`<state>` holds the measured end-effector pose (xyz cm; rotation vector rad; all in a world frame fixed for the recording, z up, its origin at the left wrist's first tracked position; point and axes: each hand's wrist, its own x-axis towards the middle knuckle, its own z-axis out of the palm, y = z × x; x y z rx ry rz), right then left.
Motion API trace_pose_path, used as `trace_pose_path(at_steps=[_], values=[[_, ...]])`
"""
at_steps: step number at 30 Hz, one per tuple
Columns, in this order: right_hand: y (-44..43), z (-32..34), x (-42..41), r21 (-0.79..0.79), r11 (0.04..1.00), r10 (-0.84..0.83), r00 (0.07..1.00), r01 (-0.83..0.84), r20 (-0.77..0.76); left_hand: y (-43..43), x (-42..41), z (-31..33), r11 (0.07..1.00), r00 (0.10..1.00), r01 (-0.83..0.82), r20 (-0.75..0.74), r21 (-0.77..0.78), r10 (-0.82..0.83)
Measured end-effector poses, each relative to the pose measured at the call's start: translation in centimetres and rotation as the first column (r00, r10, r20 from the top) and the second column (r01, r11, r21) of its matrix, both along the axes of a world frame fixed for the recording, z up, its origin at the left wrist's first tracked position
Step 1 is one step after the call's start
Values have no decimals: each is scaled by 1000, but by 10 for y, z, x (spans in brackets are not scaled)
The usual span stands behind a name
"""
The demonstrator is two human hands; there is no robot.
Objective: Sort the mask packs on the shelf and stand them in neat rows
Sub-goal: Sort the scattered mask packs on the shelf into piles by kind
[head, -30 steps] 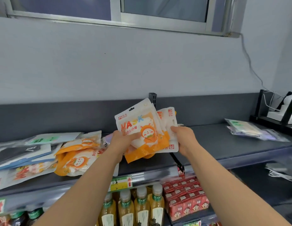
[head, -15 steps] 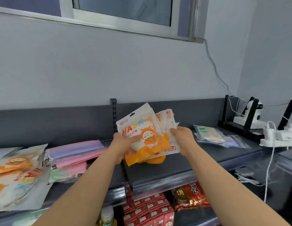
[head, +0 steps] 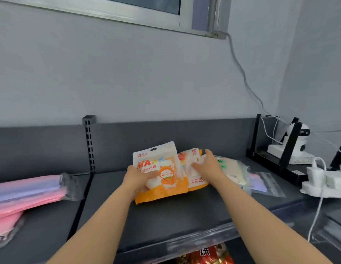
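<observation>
Roughly mid-shelf, two orange-and-white mask packs stand on their bottom edges on the dark shelf (head: 185, 210), tilted a little back. The left hand (head: 136, 178) grips the front mask pack (head: 160, 172) at its left edge, thumb across the printed face. The right hand (head: 209, 166) rests on the second mask pack (head: 192, 176) just behind and to the right, fingers fairly straight and pressing on it. Pale packs with a green label (head: 232, 168) lie flat, touching that hand's far side. Pink and purple packs (head: 28, 191) lie well apart on the left. A white camera (head: 297, 145) and a power strip (head: 328, 183) sit at the far right.
</observation>
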<state>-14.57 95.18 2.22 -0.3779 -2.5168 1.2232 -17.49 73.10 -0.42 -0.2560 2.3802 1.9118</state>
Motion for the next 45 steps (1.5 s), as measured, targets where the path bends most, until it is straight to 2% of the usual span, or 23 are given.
trace_pose_path(at_steps=[3,6,11,16,21,25,27,31,34,39,43,45], values=[[12,-4,-16,248,966,48,994,-72,100,14,-11,-4,999,999,-39,-11,-15,39],[20,-7,-33,301,943,83,975,-145,208,24,-20,-5,999,999,-37,-12,-38,37],[31,-12,-52,390,903,77,962,-179,262,38,-28,-4,996,999,-36,-2,-83,36],[35,-9,-50,303,927,137,951,-221,276,50,-26,-4,997,1000,-27,8,-73,28],[36,-3,-44,271,953,109,987,-138,118,54,-18,-3,995,1000,-11,21,-101,13],[34,1,-34,183,968,159,984,-172,85,46,-21,-7,993,1000,-4,21,-116,7],[32,2,-26,189,962,184,979,-197,88,47,-6,1,995,999,12,37,-94,-8],[28,0,-19,220,948,203,969,-231,141,50,-5,-3,984,998,67,27,-168,-63],[29,-3,-16,212,952,193,970,-221,145,54,-10,-4,969,997,70,-11,-237,-75],[41,-10,-21,204,964,142,980,-169,140,72,-15,-2,957,989,121,-45,-263,-138],[47,-8,-18,219,967,96,984,-128,151,72,-14,-3,974,991,115,-42,-194,-125],[46,-4,-14,292,946,99,981,-144,165,69,-11,-3,987,996,80,-37,-137,-86]])
